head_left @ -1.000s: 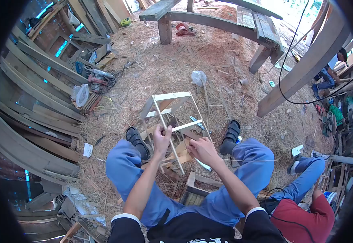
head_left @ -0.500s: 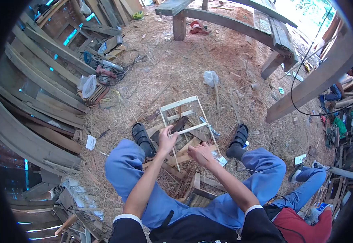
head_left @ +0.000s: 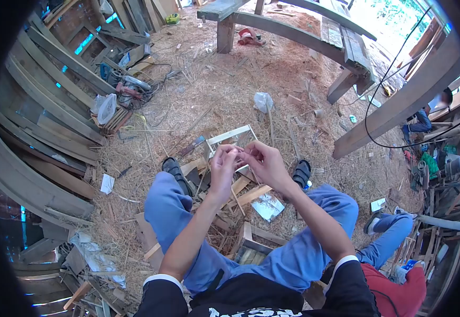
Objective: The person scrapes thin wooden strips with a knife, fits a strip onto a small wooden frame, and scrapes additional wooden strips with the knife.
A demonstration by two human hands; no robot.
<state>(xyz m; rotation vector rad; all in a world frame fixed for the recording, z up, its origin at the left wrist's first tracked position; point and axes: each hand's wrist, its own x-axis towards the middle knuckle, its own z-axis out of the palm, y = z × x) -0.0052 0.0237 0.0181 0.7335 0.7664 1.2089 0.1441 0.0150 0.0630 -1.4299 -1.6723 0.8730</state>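
Note:
My left hand (head_left: 222, 171) and my right hand (head_left: 268, 165) meet fingertip to fingertip between my knees. Both are closed in a pinch; anything between the fingers is too small or hidden to make out. Behind them stands a light wooden frame (head_left: 231, 134) of thin slats, its near part mostly covered by my hands. Cut wood pieces (head_left: 253, 196) lie beneath it, along with a shiny white sheet (head_left: 268, 207). Closer to my body is a small wooden box (head_left: 247, 244).
Shavings and straw cover the ground. A wooden bench (head_left: 293, 36) and a slanting post (head_left: 393, 105) stand ahead. Power tools (head_left: 130, 89) and planks (head_left: 55, 105) line the left. A person in a red garment (head_left: 393, 288) sits close on my right; another person (head_left: 422, 119) is farther off.
My hands have come up and together from the lower sides of the frame. The white sheet on the ground now shows more fully. The view has shifted slightly.

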